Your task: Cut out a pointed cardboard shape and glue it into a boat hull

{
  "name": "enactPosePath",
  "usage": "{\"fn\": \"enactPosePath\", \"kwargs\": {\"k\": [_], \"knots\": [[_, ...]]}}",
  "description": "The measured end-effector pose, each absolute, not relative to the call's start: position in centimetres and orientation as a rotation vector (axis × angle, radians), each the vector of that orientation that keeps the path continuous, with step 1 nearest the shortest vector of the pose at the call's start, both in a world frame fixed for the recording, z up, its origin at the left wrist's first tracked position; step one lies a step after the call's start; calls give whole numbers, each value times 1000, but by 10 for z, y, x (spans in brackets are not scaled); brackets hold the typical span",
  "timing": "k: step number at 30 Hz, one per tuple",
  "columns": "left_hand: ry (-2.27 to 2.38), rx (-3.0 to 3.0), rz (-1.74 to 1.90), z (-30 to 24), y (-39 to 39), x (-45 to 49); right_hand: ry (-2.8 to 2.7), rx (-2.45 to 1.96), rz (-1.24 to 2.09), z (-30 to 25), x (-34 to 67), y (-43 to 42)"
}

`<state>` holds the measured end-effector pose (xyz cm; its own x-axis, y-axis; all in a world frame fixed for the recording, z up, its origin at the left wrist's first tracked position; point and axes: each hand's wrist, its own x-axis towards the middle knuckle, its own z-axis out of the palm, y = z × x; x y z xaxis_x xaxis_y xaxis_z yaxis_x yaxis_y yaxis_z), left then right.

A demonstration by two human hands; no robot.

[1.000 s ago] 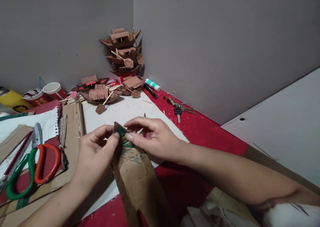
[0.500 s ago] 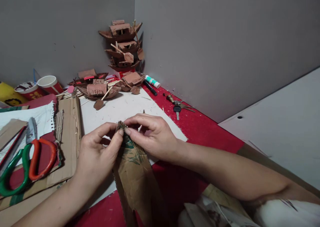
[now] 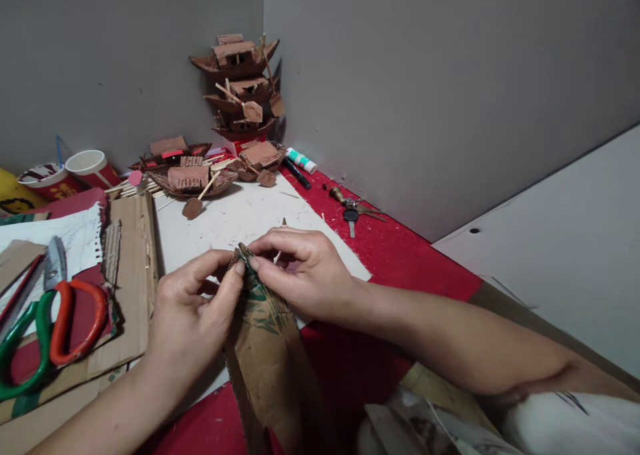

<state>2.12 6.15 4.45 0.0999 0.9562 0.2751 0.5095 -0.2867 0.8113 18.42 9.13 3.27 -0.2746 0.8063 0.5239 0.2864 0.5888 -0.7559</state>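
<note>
A long strip of brown corrugated cardboard with green print runs from the bottom edge up to both hands. My left hand pinches its narrow far end between thumb and index finger. From the other side, my right hand grips the same end, thumb and fingertips close to the left ones. At that tip the cardboard looks creased and folded, with its ridged edge showing. A dark pointed tip stands just behind my right hand; what it belongs to is hidden.
Scissors with green and orange handles lie on cardboard sheets at left. Behind are cardboard model boats, a paper cup, a glue stick, a black marker and keys. Grey walls border the table.
The view has shifted slightly, so the background sits a little further left. Both hands still hold the cardboard end, where the fold looks slightly more spread.
</note>
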Motion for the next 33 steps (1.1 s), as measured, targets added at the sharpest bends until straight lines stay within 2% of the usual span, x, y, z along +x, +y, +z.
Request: {"fn": "enactPosePath", "kwargs": {"k": [11, 17, 33], "knots": [[1482, 1994, 1066, 40, 64, 20, -1926, -862, 685, 29, 186, 96], [1442, 1877, 1029, 39, 68, 19, -1952, -896, 777, 33, 188, 99], [1341, 1767, 996, 44, 63, 24, -1980, -785, 667, 45, 192, 102]]}}
